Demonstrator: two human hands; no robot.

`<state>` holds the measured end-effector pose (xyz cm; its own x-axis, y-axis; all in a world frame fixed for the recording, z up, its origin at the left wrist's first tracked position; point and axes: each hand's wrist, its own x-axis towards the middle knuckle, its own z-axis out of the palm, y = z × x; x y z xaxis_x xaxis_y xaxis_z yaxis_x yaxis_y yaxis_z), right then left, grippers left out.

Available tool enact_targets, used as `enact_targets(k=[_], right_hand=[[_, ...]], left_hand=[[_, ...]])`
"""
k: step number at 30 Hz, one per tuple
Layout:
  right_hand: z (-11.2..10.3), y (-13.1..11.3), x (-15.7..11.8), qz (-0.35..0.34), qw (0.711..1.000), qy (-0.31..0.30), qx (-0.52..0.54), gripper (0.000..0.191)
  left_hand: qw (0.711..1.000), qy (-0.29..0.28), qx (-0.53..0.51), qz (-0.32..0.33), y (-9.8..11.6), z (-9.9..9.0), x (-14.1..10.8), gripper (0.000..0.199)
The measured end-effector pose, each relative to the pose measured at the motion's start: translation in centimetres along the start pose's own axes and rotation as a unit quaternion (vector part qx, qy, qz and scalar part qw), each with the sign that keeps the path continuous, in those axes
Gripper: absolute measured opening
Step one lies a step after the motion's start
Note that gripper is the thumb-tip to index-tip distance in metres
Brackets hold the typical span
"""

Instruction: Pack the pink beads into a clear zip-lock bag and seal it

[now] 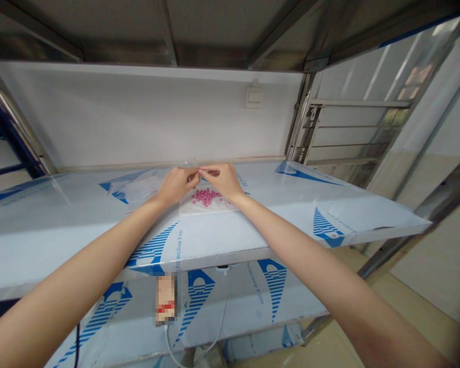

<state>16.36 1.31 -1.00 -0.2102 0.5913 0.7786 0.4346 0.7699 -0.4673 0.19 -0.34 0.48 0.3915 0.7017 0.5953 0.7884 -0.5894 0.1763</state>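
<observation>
My left hand (pixel 180 183) and my right hand (pixel 224 180) meet over the far part of the film-covered shelf (pixel 230 232). Thumbs and fingertips of both are pinched together, touching each other. A thin, clear piece with a reddish line (pixel 194 162) sticks up at the fingertips; its kind is too small to tell. Just below the hands lies a loose cluster of small round pink beads (pixel 206 196) on a whitish, see-through sheet or bag (pixel 199 208). Left of my left hand lies crumpled clear plastic (pixel 140 190), perhaps bags.
A metal bunk frame (pixel 168 41) hangs low overhead, with posts at both sides. A wall switch (pixel 254 97) is behind. On a lower shelf (pixel 241 317) are a blurred-out upright object (pixel 166 299) and a white cable (pixel 223 306).
</observation>
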Motion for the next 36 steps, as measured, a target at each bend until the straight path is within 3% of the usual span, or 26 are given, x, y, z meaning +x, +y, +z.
enact_targets(k=[5,16,22,27,34,36], right_hand=[[0.2,0.4,0.2,0.012,0.999,-0.015,0.034,0.014],[0.2,0.1,0.4,0.036,0.994,-0.002,0.101,0.014],[0.3,0.3,0.5,0.082,0.99,-0.001,0.119,0.012],[0.0,1.1,0.9,0.14,0.97,0.059,0.189,0.009],[0.3,1.2,0.3,0.094,0.98,0.009,0.174,0.008],[0.4,1.2,0.2,0.096,0.982,-0.017,0.164,0.018]], left_hand=[[0.999,-0.013,0.036,-0.004,0.0,-0.1,-0.1,0.035],[0.999,-0.002,-0.053,-0.004,0.1,0.0,-0.1,0.033],[0.997,0.0,-0.082,-0.004,0.1,0.5,0.2,0.034],[0.992,0.035,-0.119,-0.026,-0.1,0.2,0.2,0.028],[1.0,0.022,0.018,-0.004,-0.2,0.0,-0.2,0.03],[0.999,0.018,0.044,0.012,-0.1,0.1,-0.2,0.032]])
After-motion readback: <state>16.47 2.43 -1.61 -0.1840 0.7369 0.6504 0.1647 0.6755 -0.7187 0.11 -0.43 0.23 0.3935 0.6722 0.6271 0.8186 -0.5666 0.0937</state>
